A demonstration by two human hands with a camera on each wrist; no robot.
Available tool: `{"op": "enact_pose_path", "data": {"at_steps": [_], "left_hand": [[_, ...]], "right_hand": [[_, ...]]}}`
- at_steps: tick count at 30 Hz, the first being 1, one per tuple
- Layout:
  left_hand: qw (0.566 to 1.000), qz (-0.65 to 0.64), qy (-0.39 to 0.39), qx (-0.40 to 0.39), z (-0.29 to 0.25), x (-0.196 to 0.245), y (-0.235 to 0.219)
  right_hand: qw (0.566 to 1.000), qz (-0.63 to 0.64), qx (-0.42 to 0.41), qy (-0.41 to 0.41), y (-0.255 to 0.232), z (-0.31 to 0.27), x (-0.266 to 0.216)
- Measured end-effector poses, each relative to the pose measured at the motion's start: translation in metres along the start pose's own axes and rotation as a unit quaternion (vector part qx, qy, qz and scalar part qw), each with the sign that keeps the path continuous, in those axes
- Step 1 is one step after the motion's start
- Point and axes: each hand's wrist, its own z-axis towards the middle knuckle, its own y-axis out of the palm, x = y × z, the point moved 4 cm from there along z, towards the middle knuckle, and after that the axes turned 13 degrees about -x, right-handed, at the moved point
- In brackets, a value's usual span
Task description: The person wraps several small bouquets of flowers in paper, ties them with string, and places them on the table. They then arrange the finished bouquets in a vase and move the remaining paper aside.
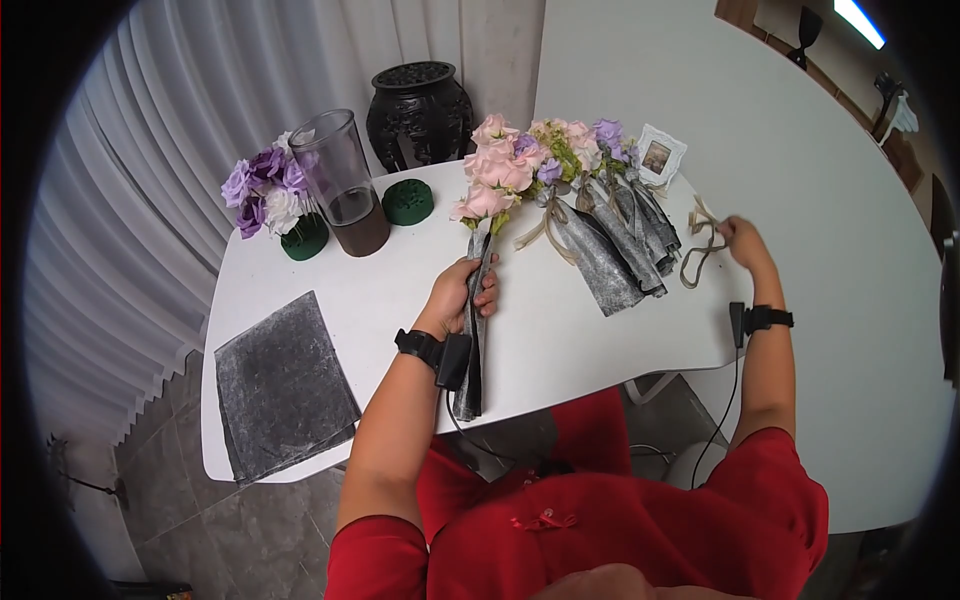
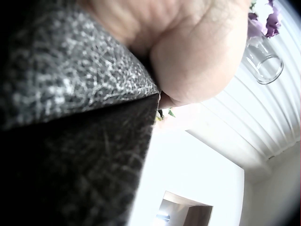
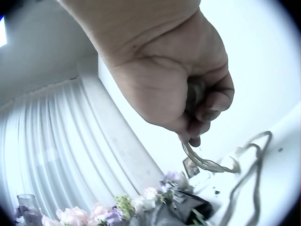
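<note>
Pink bouquet (image 1: 495, 165), mid desk (image 1: 560, 365): likely light, easily crushed. My left fingers (image 1: 487, 292) circle its grey wrap (image 1: 469, 385) below the blooms (image 1: 482, 203), probably the safest hold. Right fingers (image 3: 218, 102) grip limp ribbon (image 3: 207, 165), desk's right.

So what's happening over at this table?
Someone's left hand grips the dark wrapping below some pink flowers. Their right hand holds a tan cord, well apart from that bunch. Other wrapped bunches lie between the hands, and a flat dark sheet lies on the table's left side.
</note>
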Motion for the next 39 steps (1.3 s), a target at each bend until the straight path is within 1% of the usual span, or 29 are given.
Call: {"op": "enact_pose_path", "data": {"at_steps": [1, 3, 5, 7, 9, 10, 12, 13, 15, 16, 17, 19, 21, 23, 24, 25, 26, 27, 29, 30, 31, 33, 34, 35, 36, 37, 39], "left_hand": [[1.000, -0.002, -0.001, 0.001, 0.000, 0.000, 0.001], [1.000, -0.005, 0.002, 0.000, 0.000, 0.001, 0.002], [1.000, -0.012, 0.002, 0.000, 0.000, 0.002, 0.002], [1.000, -0.017, 0.005, 0.001, -0.001, 0.003, 0.003], [0.999, -0.029, 0.033, -0.023, -0.004, 0.009, 0.008], [0.999, -0.028, 0.036, -0.018, -0.005, 0.011, 0.008], [0.993, -0.070, 0.074, -0.057, -0.009, 0.018, 0.011], [0.993, -0.068, 0.077, -0.052, -0.010, 0.020, 0.007], [0.984, -0.114, 0.114, -0.072, -0.011, 0.025, 0.000], [0.984, -0.114, 0.118, -0.067, -0.012, 0.027, -0.003], [0.982, -0.127, 0.127, -0.064, -0.012, 0.029, -0.004], [0.978, -0.142, 0.142, -0.060, -0.012, 0.033, -0.006], [0.979, -0.119, 0.149, -0.066, -0.012, 0.035, -0.005], [0.977, -0.119, 0.157, -0.075, -0.010, 0.035, -0.007], [0.981, -0.094, 0.159, -0.065, -0.010, 0.035, -0.005], [0.983, -0.068, 0.159, -0.054, -0.011, 0.035, -0.003], [0.983, -0.070, 0.159, -0.053, -0.011, 0.035, -0.002], [0.984, -0.069, 0.159, -0.051, -0.011, 0.035, -0.003], [0.982, -0.077, 0.163, -0.064, -0.010, 0.035, -0.006], [0.982, -0.075, 0.161, -0.064, -0.010, 0.036, -0.007], [0.981, -0.077, 0.163, -0.070, -0.011, 0.037, -0.007], [0.981, -0.076, 0.165, -0.074, -0.015, 0.039, -0.003], [0.983, -0.064, 0.156, -0.066, -0.016, 0.039, 0.001], [0.986, -0.052, 0.147, -0.059, -0.017, 0.039, 0.006], [0.986, -0.062, 0.137, -0.076, -0.017, 0.037, 0.009], [0.985, -0.062, 0.139, -0.076, -0.016, 0.037, 0.008], [0.985, -0.059, 0.116, -0.115, -0.014, 0.034, 0.010]], "right_hand": [[0.999, -0.024, 0.029, -0.020, -0.016, 0.003, -0.018], [0.999, 0.036, 0.026, -0.029, -0.046, 0.006, -0.060], [0.995, 0.097, 0.007, 0.026, -0.070, -0.011, -0.133], [0.992, 0.112, 0.006, -0.053, -0.075, 0.001, -0.168], [0.978, 0.143, 0.001, -0.153, -0.067, 0.020, -0.202], [0.977, 0.145, -0.002, -0.157, -0.064, 0.020, -0.222], [0.934, 0.277, -0.103, -0.201, -0.063, 0.013, -0.270], [0.932, 0.279, -0.106, -0.205, -0.062, 0.008, -0.285], [0.899, 0.353, -0.055, -0.253, -0.061, -0.010, -0.306], [0.906, 0.339, -0.039, -0.251, -0.059, -0.022, -0.310], [0.904, 0.340, -0.043, -0.255, -0.051, -0.029, -0.308], [0.950, 0.219, -0.040, -0.217, -0.029, -0.036, -0.288], [0.965, 0.149, -0.113, -0.182, 0.009, -0.044, -0.263], [0.949, 0.133, -0.237, -0.158, 0.051, -0.047, -0.231], [0.948, 0.131, -0.241, -0.160, 0.065, -0.050, -0.219], [0.953, 0.047, -0.197, -0.226, 0.073, -0.055, -0.213], [0.945, -0.035, -0.147, -0.289, 0.079, -0.057, -0.210], [0.945, -0.034, -0.148, -0.289, 0.085, -0.057, -0.213], [0.952, 0.019, -0.135, -0.273, 0.094, -0.059, -0.227], [0.944, 0.043, -0.138, -0.297, 0.101, -0.062, -0.233], [0.944, 0.045, -0.136, -0.297, 0.107, -0.065, -0.240], [0.945, 0.007, -0.104, -0.309, 0.121, -0.069, -0.250], [0.939, -0.019, -0.057, -0.338, 0.132, -0.068, -0.251], [0.939, -0.018, -0.056, -0.339, 0.135, -0.067, -0.248], [0.943, -0.047, -0.095, -0.317, 0.135, -0.069, -0.253], [0.943, -0.078, -0.134, -0.294, 0.137, -0.069, -0.256], [0.937, -0.088, -0.135, -0.311, 0.145, -0.065, -0.257]]}}
